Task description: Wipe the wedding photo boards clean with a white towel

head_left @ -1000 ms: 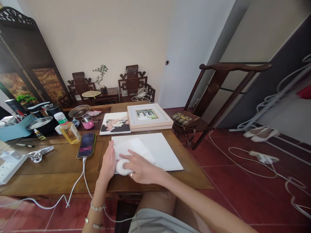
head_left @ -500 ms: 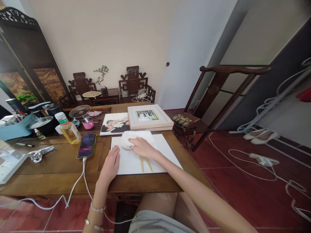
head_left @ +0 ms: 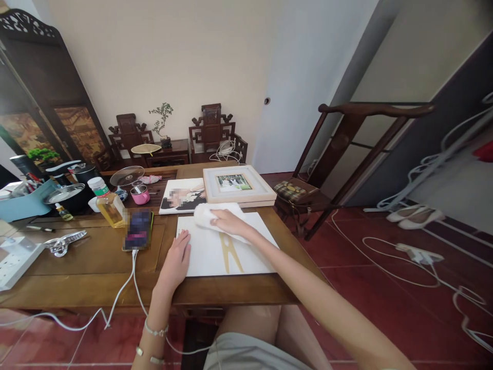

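A white rectangular board (head_left: 204, 257) with a tan, fork-shaped marking lies flat near the front edge of the wooden table. My left hand (head_left: 179, 257) rests on its left edge, fingers stretched out and holding nothing. In my right hand (head_left: 230, 224) is a folded white cloth (head_left: 206, 215), gripped over the upper part of the board. The cloth covers the top of the tan marking. Just behind the board are a photo print (head_left: 182, 196) and a pale picture frame (head_left: 250, 189) with a photo in it.
Left of the board lies a phone (head_left: 137, 231) with a white cable plugged in. Further left are a bottle of yellow liquid (head_left: 111, 209), a pink cup (head_left: 140, 194), a hair clip (head_left: 65, 242) and a power strip (head_left: 17, 264). A wooden chair (head_left: 342, 139) stands at the right.
My right hand has shifted the cloth slightly up and to the right, showing more of the tan marking. My left hand has stayed on the board's left edge.
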Action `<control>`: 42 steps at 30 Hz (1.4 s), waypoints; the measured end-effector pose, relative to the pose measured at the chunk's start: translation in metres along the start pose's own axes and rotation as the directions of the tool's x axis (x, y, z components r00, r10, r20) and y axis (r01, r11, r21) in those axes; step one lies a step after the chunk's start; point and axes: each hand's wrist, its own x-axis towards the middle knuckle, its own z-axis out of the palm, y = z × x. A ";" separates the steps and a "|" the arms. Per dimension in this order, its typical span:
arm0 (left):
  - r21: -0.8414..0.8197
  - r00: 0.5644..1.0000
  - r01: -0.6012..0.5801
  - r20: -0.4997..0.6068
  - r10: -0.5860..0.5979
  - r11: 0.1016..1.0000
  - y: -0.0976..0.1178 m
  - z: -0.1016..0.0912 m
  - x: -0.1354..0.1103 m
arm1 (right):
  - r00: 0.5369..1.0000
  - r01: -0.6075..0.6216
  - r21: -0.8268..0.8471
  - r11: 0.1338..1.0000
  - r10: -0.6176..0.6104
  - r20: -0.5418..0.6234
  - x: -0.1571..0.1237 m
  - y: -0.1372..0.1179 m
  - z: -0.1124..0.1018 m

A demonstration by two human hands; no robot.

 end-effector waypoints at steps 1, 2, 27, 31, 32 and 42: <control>-0.003 1.000 0.000 -0.001 0.000 1.000 0.000 0.000 0.000 | 1.000 -0.023 0.016 1.000 0.024 -0.016 -0.008 0.010 -0.007; -0.007 1.000 0.000 -0.003 0.000 1.000 -0.001 0.001 -0.001 | 0.998 -0.048 0.029 0.998 0.049 -0.036 -0.017 0.021 -0.013; 0.031 1.000 0.008 0.024 -0.009 0.999 0.002 -0.002 0.000 | 0.987 -0.159 0.019 0.987 0.159 -0.002 -0.134 0.042 -0.030; 0.044 0.999 0.014 0.033 -0.015 0.999 0.002 -0.002 0.001 | 0.989 -0.117 0.055 0.992 0.122 -0.078 -0.083 0.057 -0.036; 0.044 0.999 0.015 0.033 -0.016 0.999 0.002 -0.002 0.001 | 0.988 -0.118 0.063 0.991 0.123 -0.090 -0.073 0.059 -0.037; 0.003 1.000 0.019 0.007 -0.019 1.000 -0.001 -0.001 0.001 | 0.991 -0.119 0.093 0.989 0.124 -0.052 -0.089 0.054 -0.037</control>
